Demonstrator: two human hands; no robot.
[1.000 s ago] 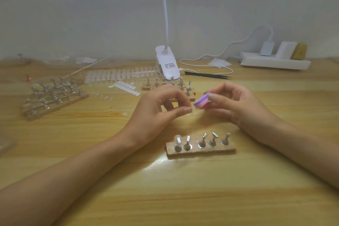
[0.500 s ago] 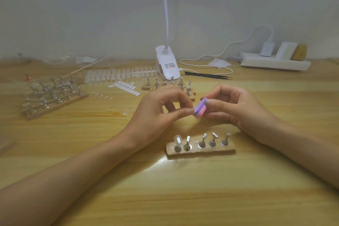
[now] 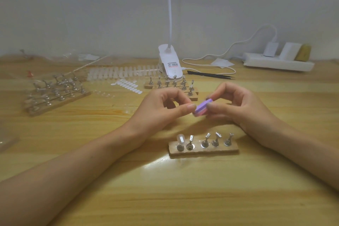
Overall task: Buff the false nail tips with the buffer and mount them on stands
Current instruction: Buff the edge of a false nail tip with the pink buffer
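Note:
My right hand pinches a small purple and pink buffer block between thumb and fingers. My left hand has thumb and forefinger pinched together right against the buffer; the nail tip between them is hidden. In front of both hands lies a wooden stand strip with several metal holders. Its leftmost holder carries a clear nail tip; the others are bare.
A white clip lamp stands behind the hands. Strips of nail tips, loose white tabs and more stand strips lie at the back left. Black tweezers and a power strip are at the back right.
The buffer has tilted and slid down to the left against my left fingertips. Both hands stay in place over the table.

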